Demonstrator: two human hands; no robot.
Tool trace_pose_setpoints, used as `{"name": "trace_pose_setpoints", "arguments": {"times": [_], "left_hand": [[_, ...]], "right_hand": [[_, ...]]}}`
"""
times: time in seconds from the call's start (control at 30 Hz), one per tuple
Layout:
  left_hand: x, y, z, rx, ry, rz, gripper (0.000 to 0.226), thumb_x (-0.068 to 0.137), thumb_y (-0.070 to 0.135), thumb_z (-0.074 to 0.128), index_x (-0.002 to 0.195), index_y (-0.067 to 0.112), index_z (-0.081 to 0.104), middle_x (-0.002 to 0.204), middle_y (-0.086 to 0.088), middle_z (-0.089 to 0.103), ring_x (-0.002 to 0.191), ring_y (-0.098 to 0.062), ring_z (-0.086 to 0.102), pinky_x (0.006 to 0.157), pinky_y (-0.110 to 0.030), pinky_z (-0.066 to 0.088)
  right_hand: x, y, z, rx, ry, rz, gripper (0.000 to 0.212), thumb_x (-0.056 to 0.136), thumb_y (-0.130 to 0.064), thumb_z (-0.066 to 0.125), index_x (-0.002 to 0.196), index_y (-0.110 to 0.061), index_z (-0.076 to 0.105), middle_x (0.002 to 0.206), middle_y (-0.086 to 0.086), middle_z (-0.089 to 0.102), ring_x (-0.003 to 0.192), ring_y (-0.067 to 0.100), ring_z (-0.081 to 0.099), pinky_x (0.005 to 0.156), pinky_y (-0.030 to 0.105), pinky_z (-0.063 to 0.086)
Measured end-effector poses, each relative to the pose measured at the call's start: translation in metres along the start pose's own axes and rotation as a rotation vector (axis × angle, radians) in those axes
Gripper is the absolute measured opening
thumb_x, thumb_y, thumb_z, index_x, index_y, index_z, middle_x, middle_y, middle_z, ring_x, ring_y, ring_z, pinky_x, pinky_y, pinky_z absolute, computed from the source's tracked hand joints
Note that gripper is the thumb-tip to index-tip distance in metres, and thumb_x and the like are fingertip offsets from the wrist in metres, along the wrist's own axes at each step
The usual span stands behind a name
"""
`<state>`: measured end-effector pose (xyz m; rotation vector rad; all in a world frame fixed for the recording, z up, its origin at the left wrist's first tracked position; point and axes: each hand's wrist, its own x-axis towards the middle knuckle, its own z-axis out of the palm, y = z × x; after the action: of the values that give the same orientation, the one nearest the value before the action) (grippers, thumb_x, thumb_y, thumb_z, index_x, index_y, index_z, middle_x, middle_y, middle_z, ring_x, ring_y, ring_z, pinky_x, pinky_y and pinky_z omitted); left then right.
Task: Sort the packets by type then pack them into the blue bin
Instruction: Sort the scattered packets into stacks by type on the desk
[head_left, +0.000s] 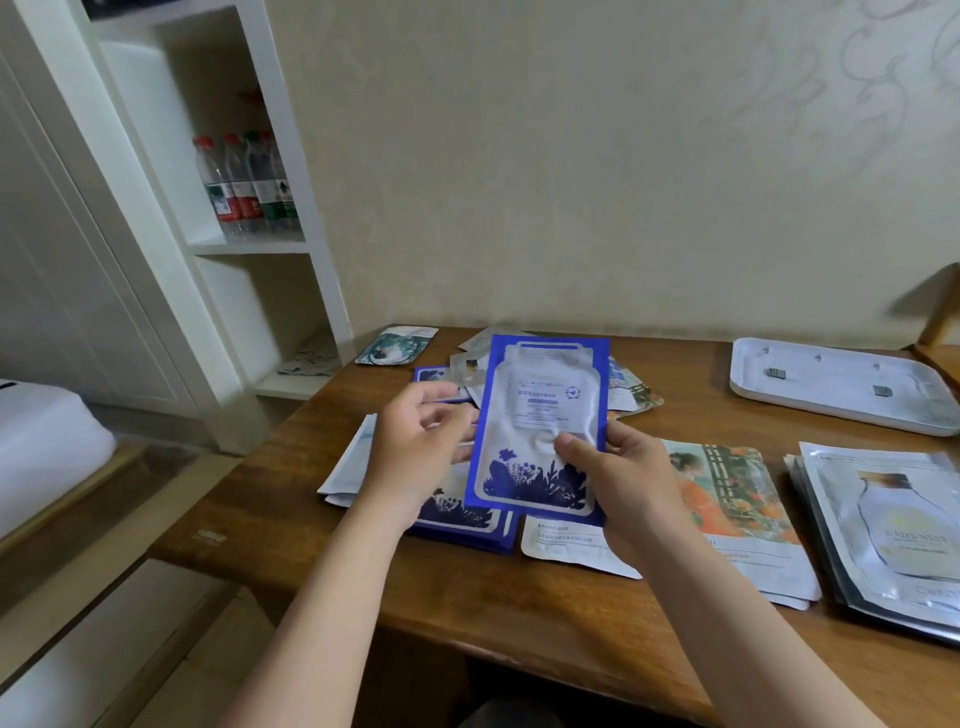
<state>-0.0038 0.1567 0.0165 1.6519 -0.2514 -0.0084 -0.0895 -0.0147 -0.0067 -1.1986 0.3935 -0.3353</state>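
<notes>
Over the middle of the table (519, 623), my right hand (623, 483) pinched the blue packet (540, 415) near its lower right corner, thumb on its face, long axis pointing up and away from me. My left hand (415, 447) curled at its left edge; whether it gripped, I could not tell. Its matching pile (467, 525) lay just beneath, toward the near edge, likely the drop spot.

The left grip (418, 449) and right grip (631, 488) are bare, as are both forearms (337, 597).

Head-worn view, facing down, near table (467, 603)
</notes>
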Motion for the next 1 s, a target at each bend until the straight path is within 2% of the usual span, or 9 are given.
{"name": "trace_pose_setpoints", "arguments": {"times": [0.1,0.23,0.33,0.5,0.57,0.67,0.8,0.87,1.0], "left_hand": [[0.011,-0.012,-0.021,0.144,0.077,0.065,0.017,0.099,0.008,0.062,0.110,0.022,0.063,0.100,-0.003,0.074,0.082,-0.010,0.075,0.069,-0.029,0.064],[0.019,-0.033,-0.039,0.352,0.085,0.101,0.025,0.098,0.012,0.060,0.093,0.036,0.060,0.102,0.002,0.072,0.095,-0.013,0.071,0.083,-0.042,0.063],[0.024,-0.048,-0.046,0.458,0.088,0.126,0.025,0.098,0.014,0.062,0.090,0.037,0.062,0.101,0.006,0.072,0.099,-0.011,0.070,0.086,-0.039,0.061],[0.023,-0.061,-0.051,0.643,-0.057,0.205,0.022,0.101,0.007,0.056,0.111,0.018,0.072,0.111,0.008,0.069,0.105,-0.007,0.063,0.077,-0.017,0.054],[0.022,-0.063,-0.048,0.730,-0.167,0.265,0.026,0.103,0.007,0.053,0.120,0.015,0.071,0.119,0.005,0.069,0.115,-0.009,0.060,0.082,-0.021,0.057],[0.020,-0.065,-0.038,0.836,-0.322,0.350,0.036,0.102,0.007,0.051,0.133,0.018,0.067,0.134,0.002,0.065,0.128,-0.013,0.056,0.101,-0.028,0.051],[0.018,-0.067,-0.022,0.921,-0.444,0.364,0.045,0.108,0.014,0.043,0.152,0.022,0.047,0.155,0.003,0.047,0.142,-0.013,0.040,0.112,-0.026,0.036],[0.019,-0.066,-0.014,0.967,-0.478,0.339,0.045,0.110,0.022,0.037,0.155,0.022,0.041,0.160,0.001,0.040,0.146,-0.014,0.034,0.117,-0.029,0.031],[0.028,-0.061,0.004,1.115,-0.541,0.297,0.044,0.111,0.028,0.032,0.153,0.016,0.040,0.162,-0.002,0.036,0.149,-0.018,0.030,0.120,-0.035,0.024]], "right_hand": [[0.011,0.010,0.006,-0.028,0.026,0.051,0.025,0.090,-0.003,0.073,0.114,-0.005,0.068,0.097,0.017,0.078,0.083,0.037,0.076,0.075,0.054,0.062],[0.022,0.028,0.025,-0.105,0.029,0.130,0.026,0.089,-0.002,0.074,0.113,-0.008,0.065,0.098,0.016,0.077,0.080,0.034,0.077,0.076,0.056,0.062],[0.032,0.039,0.040,-0.187,0.030,0.178,0.030,0.088,-0.007,0.077,0.115,-0.011,0.063,0.100,0.015,0.076,0.077,0.030,0.077,0.073,0.053,0.063],[0.041,0.052,0.056,-0.400,0.048,0.153,0.030,0.083,-0.021,0.084,0.102,-0.021,0.062,0.098,0.007,0.076,0.076,0.022,0.077,0.072,0.046,0.065],[0.040,0.053,0.058,-0.531,0.065,0.108,0.025,0.082,-0.026,0.084,0.094,-0.025,0.062,0.095,0.003,0.076,0.079,0.019,0.077,0.074,0.045,0.064],[0.037,0.051,0.060,-0.686,0.067,0.050,0.012,0.088,-0.026,0.075,0.089,-0.022,0.064,0.090,0.000,0.076,0.079,0.019,0.076,0.074,0.047,0.063],[0.030,0.041,0.062,-0.936,0.002,0.113,0.019,0.097,-0.026,0.062,0.092,-0.016,0.047,0.083,0.006,0.073,0.061,0.019,0.074,0.062,0.039,0.063],[0.029,0.038,0.061,-1.050,-0.047,0.134,0.018,0.098,-0.022,0.057,0.099,-0.004,0.056,0.077,0.009,0.073,0.055,0.019,0.073,0.061,0.036,0.063],[0.027,0.033,0.058,-1.122,-0.054,0.126,0.017,0.097,-0.014,0.049,0.104,-0.007,0.063,0.079,0.009,0.071,0.060,0.024,0.073,0.064,0.038,0.063]]}}
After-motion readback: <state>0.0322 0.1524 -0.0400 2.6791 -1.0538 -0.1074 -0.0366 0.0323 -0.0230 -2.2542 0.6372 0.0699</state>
